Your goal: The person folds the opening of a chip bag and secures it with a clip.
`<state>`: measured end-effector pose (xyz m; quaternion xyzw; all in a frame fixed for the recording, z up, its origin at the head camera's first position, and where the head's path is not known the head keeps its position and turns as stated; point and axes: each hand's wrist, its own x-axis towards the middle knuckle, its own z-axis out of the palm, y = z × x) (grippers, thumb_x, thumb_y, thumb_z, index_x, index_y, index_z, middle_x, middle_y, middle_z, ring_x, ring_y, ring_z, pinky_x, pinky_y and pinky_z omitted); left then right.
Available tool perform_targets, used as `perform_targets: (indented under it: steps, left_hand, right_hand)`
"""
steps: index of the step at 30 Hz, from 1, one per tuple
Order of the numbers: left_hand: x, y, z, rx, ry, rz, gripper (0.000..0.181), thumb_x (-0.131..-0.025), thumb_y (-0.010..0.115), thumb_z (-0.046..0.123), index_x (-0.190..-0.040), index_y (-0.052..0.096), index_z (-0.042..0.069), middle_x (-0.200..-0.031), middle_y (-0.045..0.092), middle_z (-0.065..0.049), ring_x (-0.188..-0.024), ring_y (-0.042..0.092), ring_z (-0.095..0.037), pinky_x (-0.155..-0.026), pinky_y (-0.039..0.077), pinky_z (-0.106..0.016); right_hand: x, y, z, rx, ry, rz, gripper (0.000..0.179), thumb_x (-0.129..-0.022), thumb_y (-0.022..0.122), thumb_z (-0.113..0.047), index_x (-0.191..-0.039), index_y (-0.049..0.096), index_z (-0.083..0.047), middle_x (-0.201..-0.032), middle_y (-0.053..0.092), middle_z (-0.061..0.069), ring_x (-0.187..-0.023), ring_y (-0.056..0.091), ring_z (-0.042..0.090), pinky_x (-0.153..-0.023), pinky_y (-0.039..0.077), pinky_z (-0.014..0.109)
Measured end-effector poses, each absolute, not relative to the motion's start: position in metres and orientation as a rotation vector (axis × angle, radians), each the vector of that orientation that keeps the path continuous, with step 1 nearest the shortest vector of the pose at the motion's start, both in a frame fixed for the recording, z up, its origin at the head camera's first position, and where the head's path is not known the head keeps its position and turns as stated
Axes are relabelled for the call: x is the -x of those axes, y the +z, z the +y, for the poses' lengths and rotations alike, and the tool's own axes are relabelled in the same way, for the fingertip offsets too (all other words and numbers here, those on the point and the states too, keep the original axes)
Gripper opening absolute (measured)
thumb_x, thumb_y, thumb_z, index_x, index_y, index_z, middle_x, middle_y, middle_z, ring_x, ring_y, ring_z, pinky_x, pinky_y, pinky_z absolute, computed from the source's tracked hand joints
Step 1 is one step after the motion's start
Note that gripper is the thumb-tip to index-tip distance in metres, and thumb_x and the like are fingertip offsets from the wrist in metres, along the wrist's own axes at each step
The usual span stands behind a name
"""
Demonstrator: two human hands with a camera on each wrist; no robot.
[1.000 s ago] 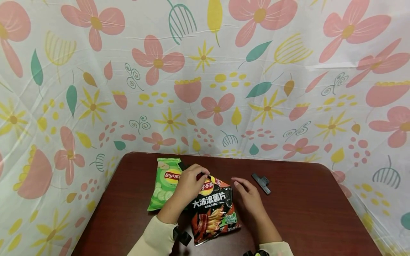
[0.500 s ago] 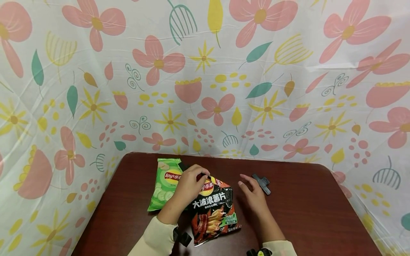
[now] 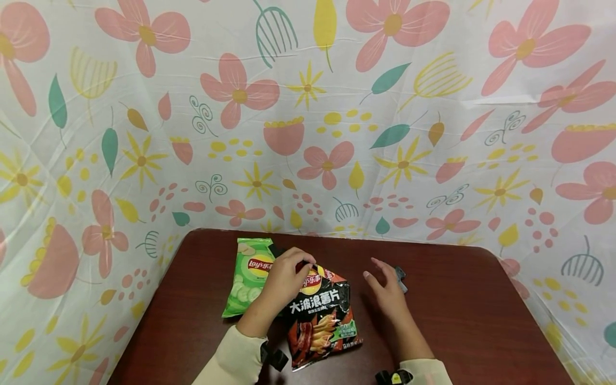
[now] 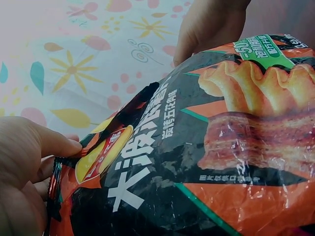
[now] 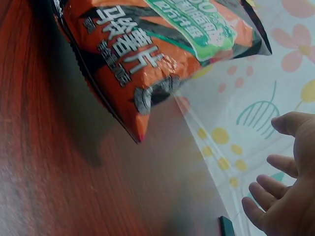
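Observation:
My left hand (image 3: pixel 286 278) pinches the top edge of a black and orange chip bag (image 3: pixel 317 315). In the left wrist view, the thumb and fingers of that left hand (image 4: pixel 22 167) grip the bag's top corner, and the top edge of the bag (image 4: pixel 197 132) is folded over. To the right of the bag, apart from it, my right hand (image 3: pixel 387 291) has its fingers spread and holds nothing. Beside that hand lies a dark grey clip (image 3: pixel 401 279), partly hidden behind the fingers. The right wrist view shows the right hand (image 5: pixel 295 182) with loose, extended fingers.
A green Lay's chip bag (image 3: pixel 246 278) lies to the left, partly covered by my left hand. A small black piece (image 3: pixel 276 250) shows at its upper right. Behind the dark red table (image 3: pixel 471 321) hangs a flower-patterned cloth (image 3: pixel 308 133).
My right hand has moved right, away from the black and orange bag, and now covers part of the clip. The left hand has kept its grip on the bag's top.

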<state>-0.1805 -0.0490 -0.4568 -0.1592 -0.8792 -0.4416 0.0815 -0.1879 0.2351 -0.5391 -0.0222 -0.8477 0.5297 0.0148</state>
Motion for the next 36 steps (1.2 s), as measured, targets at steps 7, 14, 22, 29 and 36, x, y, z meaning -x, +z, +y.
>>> perform_targets:
  steps: [7,14,22,29,36]
  left_hand:
    - [0.18,-0.458,-0.049,0.483,-1.308,-2.636,0.011,-0.101,0.064,0.018,-0.103,0.073,0.023,-0.108,0.065,0.006,-0.066,0.05,-0.005,-0.062,0.046,-0.023]
    - [0.18,-0.459,-0.049,0.483,-1.303,-2.639,0.011,-0.101,0.064,0.018,-0.104,0.074,0.02,-0.108,0.065,0.006,-0.068,0.051,-0.005,-0.063,0.046,-0.023]
    - [0.182,-0.459,-0.049,0.487,-1.305,-2.638,0.012,-0.101,0.064,0.018,-0.106,0.075,0.017,-0.109,0.065,0.006,-0.07,0.052,-0.006,-0.065,0.047,-0.023]
    - [0.182,-0.461,-0.05,0.499,-1.304,-2.624,0.012,-0.101,0.064,0.017,-0.105,0.075,0.018,-0.109,0.066,0.006,-0.072,0.053,-0.007,-0.065,0.047,-0.023]
    - [0.182,-0.46,-0.051,0.506,-1.302,-2.626,0.012,-0.101,0.063,0.017,-0.104,0.074,0.022,-0.108,0.066,0.006,-0.074,0.054,-0.006,-0.065,0.047,-0.023]
  right_hand:
    - [0.19,-0.541,0.242,0.08,1.644,-2.633,0.06,-0.104,0.056,-0.039,-0.155,0.039,-0.013,-0.161,0.026,0.02,-0.149,0.028,0.041,-0.114,0.035,0.061]
    - [0.195,-0.55,0.251,0.103,1.621,-2.619,0.061,-0.103,0.057,-0.039,-0.155,0.04,-0.011,-0.16,0.028,0.02,-0.147,0.035,0.041,-0.115,0.037,0.059]
    - [0.201,-0.556,0.26,0.142,1.611,-2.582,0.06,-0.102,0.06,-0.033,-0.154,0.041,-0.009,-0.16,0.026,0.022,-0.144,0.035,0.041,-0.118,0.031,0.056]
    - [0.203,-0.558,0.266,0.19,1.52,-2.596,0.06,-0.101,0.062,-0.036,-0.153,0.043,-0.012,-0.16,0.029,0.02,-0.141,0.037,0.041,-0.113,0.032,0.058]
    - [0.203,-0.554,0.272,0.315,1.461,-2.592,0.065,-0.101,0.059,-0.042,-0.154,0.04,-0.01,-0.159,0.027,0.025,-0.143,0.034,0.043,-0.115,0.03,0.058]
